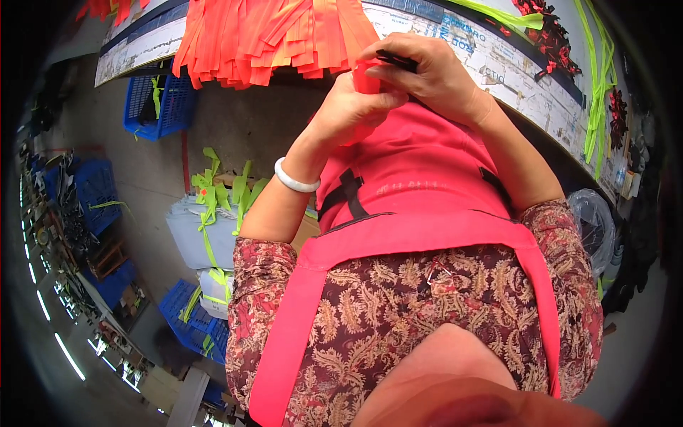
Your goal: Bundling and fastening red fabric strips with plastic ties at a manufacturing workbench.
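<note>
My left hand (pixel 353 107), with a white bangle on the wrist, is closed on a bright red-orange fabric strip (pixel 367 80). Right beside it, almost touching, my right hand (pixel 432 71) pinches a small dark flat piece (pixel 397 61); its exact kind is not clear. Both hands meet in front of my red apron (pixel 420 164), close to the table edge. A thick bundle of orange strips (pixel 274 43) hangs over that edge just left of the hands. Part of the red-orange strip is hidden by my fingers.
The white printed tabletop (pixel 484 67) carries yellow-green strips (pixel 597 92) and a pile of black-and-red pieces (pixel 548 35) at right. On the floor to the left are a blue crate (pixel 160 103), grey stacks (pixel 199 231) tied with yellow-green strips, and another blue crate (pixel 192 320).
</note>
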`<state>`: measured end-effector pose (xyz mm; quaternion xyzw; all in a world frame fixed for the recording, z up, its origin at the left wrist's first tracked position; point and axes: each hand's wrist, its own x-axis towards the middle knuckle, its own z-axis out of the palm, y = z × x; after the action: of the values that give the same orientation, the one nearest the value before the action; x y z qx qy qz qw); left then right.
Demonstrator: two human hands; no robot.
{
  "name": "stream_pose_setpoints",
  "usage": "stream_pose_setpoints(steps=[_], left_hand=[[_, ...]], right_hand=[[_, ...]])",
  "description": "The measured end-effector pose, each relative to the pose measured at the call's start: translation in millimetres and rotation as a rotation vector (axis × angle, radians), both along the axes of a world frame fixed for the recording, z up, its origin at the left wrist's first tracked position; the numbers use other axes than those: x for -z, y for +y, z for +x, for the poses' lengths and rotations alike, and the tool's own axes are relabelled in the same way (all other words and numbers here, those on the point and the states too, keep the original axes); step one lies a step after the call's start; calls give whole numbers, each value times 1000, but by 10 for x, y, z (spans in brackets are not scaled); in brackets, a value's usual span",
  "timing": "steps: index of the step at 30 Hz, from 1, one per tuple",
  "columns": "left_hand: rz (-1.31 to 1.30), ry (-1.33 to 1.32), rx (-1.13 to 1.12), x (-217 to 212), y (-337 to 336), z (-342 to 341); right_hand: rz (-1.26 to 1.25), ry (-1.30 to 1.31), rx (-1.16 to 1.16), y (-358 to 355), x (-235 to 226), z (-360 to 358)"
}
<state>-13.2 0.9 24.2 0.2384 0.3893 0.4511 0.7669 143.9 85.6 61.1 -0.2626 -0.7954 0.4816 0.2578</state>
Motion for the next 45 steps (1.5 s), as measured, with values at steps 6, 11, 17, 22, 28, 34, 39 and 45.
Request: stream_pose_setpoints(steps=[6,11,17,22,28,34,39,45], left_hand=[[-124,-153,16,-1,-19,-31],[-31,-202,131,83,-33,-137],[-8,-213,-93,129,12,-202],[312,547,-266,24,-28,-161],[295,511,-201,-17,-95,-8],[319,477,-169,123,-86,18],[466,553,-193,167,-55,106],[753,841,-333,101,-38,313]], right_hand=[[224,10,17,-94,169,101],[-311,95,71,-155,213,158],[-105,122,151,-147,146,200],[-254,-29,133,-115,97,241],[-216,-5,57,-119,180,222],[-132,-194,-86,-163,198,358],[-756,-97,44,-225,337,336],[-1045,-118,115,-338,549,295]])
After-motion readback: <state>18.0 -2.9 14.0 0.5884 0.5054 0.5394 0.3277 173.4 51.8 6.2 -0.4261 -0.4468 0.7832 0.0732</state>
